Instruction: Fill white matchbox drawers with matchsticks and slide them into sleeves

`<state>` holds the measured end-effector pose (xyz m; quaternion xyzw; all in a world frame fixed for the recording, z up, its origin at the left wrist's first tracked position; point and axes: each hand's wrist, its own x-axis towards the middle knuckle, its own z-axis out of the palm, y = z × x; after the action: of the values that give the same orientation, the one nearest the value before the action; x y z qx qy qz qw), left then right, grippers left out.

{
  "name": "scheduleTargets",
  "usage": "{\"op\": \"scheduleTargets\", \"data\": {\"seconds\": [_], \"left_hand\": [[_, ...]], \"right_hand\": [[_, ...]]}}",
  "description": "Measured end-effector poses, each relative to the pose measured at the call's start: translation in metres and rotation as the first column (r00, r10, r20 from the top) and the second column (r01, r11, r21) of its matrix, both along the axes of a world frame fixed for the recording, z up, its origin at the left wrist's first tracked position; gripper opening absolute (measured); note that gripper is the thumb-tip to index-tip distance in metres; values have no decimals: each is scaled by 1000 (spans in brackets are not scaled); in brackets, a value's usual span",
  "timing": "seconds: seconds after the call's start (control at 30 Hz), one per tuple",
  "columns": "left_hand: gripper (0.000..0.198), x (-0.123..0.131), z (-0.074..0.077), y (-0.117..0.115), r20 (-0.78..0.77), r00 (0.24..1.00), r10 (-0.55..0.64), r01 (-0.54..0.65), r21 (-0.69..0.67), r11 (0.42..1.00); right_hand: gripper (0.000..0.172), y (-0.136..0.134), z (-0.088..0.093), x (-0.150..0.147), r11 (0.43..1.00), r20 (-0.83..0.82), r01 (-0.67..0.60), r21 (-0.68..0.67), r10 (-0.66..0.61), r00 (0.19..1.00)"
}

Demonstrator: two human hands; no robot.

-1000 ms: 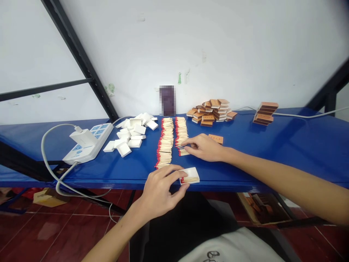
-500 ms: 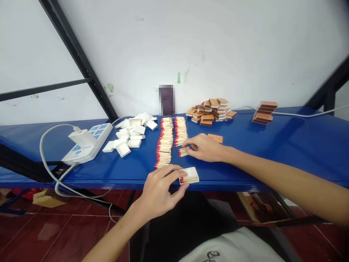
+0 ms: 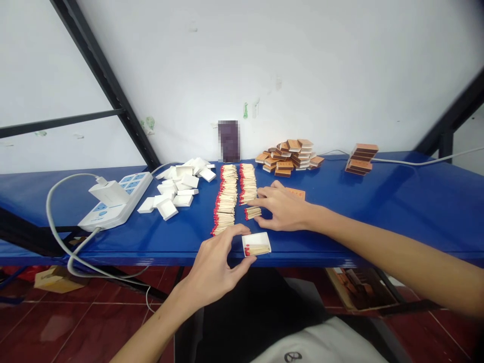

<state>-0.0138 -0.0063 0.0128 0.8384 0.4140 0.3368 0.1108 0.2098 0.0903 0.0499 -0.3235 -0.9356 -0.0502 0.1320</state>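
My left hand (image 3: 221,262) grips a white matchbox tray (image 3: 260,238) at the shelf's front edge, thumb on the near side and index finger on the far side. Several red-headed matches (image 3: 257,249) lie in the tray along its near wall. My right hand (image 3: 282,207) is just beyond it, thumb and index finger apart on either side of a small bunch of matches (image 3: 253,213). Whether the fingertips touch that bunch I cannot tell. Two long rows of matches, a left row (image 3: 227,196) and a shorter right row (image 3: 248,182), run back towards the wall.
White empty trays (image 3: 177,186) lie heaped on the left, beside a power strip (image 3: 117,201) with a plugged-in charger and cable. Orange matchbox sleeves (image 3: 291,156) are piled at the back; more boxes (image 3: 361,159) are stacked at right. An orange card-like piece (image 3: 297,193) lies behind my right wrist.
My right hand's thumb and index finger have spread around the small bunch of matches. My left fingers have shifted back on the tray, uncovering more of it. The view has moved slightly.
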Motion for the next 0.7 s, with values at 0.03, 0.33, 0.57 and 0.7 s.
{"op": "scheduleTargets", "data": {"seconds": [0.03, 0.33, 0.57, 0.7], "left_hand": [[40, 0, 0, 0, 9, 1000, -5, 5, 2, 1000], [40, 0, 0, 1, 24, 999, -36, 36, -30, 999], [41, 0, 0, 2, 24, 999, -31, 32, -50, 998], [41, 0, -1, 2, 25, 999, -28, 30, -51, 998]], "right_hand": [[34, -1, 0, 0, 1000, -2, -14, -5, 14, 1000], [29, -11, 5, -3, 986, 208, -113, 123, 85, 974], [25, -16, 6, -7, 981, 375, -118, 156, 52, 926], [21, -17, 13, -12, 991, 435, -91, 99, 39, 900]]}}
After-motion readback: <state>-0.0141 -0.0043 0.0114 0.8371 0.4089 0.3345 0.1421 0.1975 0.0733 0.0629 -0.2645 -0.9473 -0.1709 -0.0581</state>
